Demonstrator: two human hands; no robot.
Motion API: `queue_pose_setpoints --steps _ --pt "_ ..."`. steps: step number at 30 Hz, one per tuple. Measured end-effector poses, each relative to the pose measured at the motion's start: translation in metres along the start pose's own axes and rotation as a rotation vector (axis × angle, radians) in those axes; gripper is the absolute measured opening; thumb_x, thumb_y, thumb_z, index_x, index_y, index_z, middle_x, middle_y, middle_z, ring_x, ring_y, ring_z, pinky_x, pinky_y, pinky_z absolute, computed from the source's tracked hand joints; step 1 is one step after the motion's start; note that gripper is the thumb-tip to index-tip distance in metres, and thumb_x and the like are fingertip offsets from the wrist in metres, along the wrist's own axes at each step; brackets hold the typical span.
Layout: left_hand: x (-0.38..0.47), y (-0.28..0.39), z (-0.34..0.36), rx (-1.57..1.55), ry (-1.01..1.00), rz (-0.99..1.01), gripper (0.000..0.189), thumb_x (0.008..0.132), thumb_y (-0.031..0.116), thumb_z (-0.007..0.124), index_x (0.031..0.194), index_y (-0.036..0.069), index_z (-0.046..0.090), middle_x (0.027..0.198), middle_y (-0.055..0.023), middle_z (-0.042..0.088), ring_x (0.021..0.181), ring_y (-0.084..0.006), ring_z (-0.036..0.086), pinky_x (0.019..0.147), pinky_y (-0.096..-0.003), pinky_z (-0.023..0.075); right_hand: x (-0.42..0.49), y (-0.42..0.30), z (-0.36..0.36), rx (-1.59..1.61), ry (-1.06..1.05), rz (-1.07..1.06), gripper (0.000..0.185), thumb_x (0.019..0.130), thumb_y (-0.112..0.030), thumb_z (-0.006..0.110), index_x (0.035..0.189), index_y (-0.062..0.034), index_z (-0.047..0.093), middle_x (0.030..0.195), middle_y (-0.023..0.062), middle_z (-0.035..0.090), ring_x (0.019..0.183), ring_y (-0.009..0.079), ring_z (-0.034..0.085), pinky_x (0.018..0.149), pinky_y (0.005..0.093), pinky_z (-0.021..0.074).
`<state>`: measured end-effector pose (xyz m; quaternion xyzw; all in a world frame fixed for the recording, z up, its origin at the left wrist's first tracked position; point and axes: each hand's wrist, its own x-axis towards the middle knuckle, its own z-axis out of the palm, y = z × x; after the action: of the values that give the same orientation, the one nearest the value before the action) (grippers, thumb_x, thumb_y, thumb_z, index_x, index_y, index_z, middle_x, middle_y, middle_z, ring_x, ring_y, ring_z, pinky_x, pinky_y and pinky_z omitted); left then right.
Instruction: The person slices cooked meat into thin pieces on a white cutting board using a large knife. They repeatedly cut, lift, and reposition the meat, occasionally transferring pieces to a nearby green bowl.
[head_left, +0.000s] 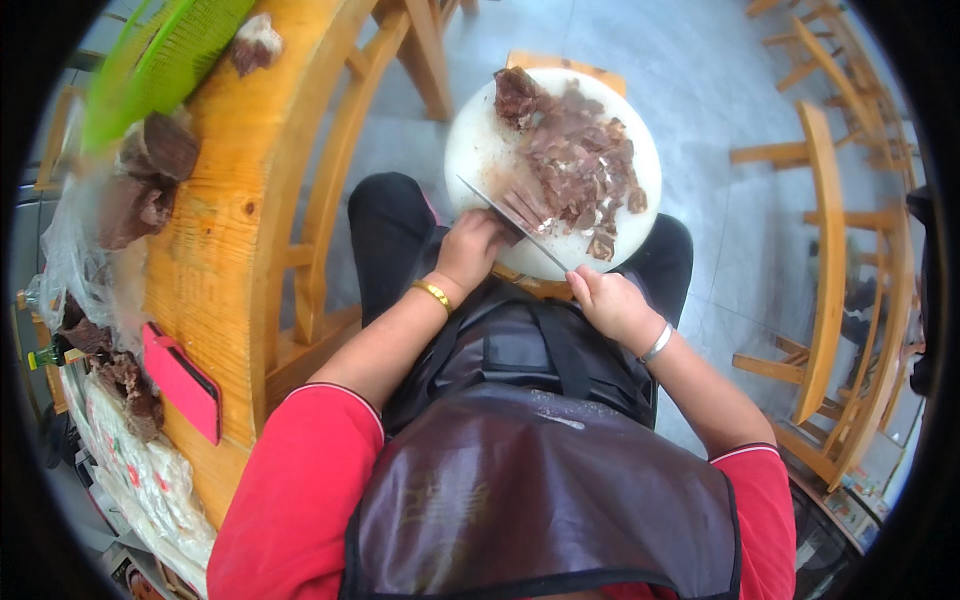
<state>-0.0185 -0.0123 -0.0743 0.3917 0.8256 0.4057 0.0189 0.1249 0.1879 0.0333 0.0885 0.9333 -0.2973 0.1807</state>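
A round white cutting board (480, 161) lies between my knees on a wooden support. Sliced dark cooked meat (581, 161) is heaped over its middle and right side, and an uncut chunk of meat (516, 97) sits at its far left. My right hand (613, 301) grips the handle of a knife (512, 223), whose blade points up and to the left across the board's near edge. Beside the blade, the fingers of my left hand (471, 251) press on a piece of meat, which they and the blade partly hide.
At left, a wooden table (217, 262) bears meat chunks (146, 176), a green plastic basket (176, 52), a pink phone case (182, 382) and plastic bags (142, 480). A wooden bench (337, 150) stands beside it. More wooden benches (821, 262) stand at right.
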Motion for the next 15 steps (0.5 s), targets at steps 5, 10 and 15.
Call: queue_pose_setpoints --steps 5,10,15 --pt "-0.003 -0.002 0.006 0.004 0.059 -0.009 0.018 0.073 0.002 0.066 0.09 0.009 0.068 0.098 -0.0097 0.064 0.098 -0.0318 0.059 0.083 -0.0401 0.0511 0.009 -0.002 0.006 -0.085 -0.006 -0.01 0.039 0.101 -0.037 0.044 0.084 -0.0046 0.058 0.064 0.0212 0.063 0.064 0.0412 0.064 0.061 0.0508 0.052" --pt "0.003 -0.008 0.007 0.008 0.047 -0.036 0.017 0.073 0.004 0.071 0.09 0.003 0.069 0.102 -0.0119 0.064 0.097 -0.0349 0.059 0.084 -0.0414 0.0498 0.043 -0.002 0.033 -0.082 0.052 0.003 0.041 0.101 -0.039 0.044 0.086 -0.0035 0.059 0.068 0.0232 0.065 0.068 0.0416 0.065 0.063 0.0502 0.0528" --pt "0.003 -0.005 0.002 0.035 0.04 -0.017 0.02 0.075 0.004 0.068 0.096 0.002 0.066 0.104 -0.0133 0.063 0.099 -0.0349 0.058 0.086 -0.0406 0.0495 0.099 -0.022 0.037 0.022 0.136 -0.07 0.045 0.1 -0.043 0.043 0.089 -0.004 0.061 0.078 0.025 0.066 0.075 0.0437 0.065 0.069 0.0507 0.0528"
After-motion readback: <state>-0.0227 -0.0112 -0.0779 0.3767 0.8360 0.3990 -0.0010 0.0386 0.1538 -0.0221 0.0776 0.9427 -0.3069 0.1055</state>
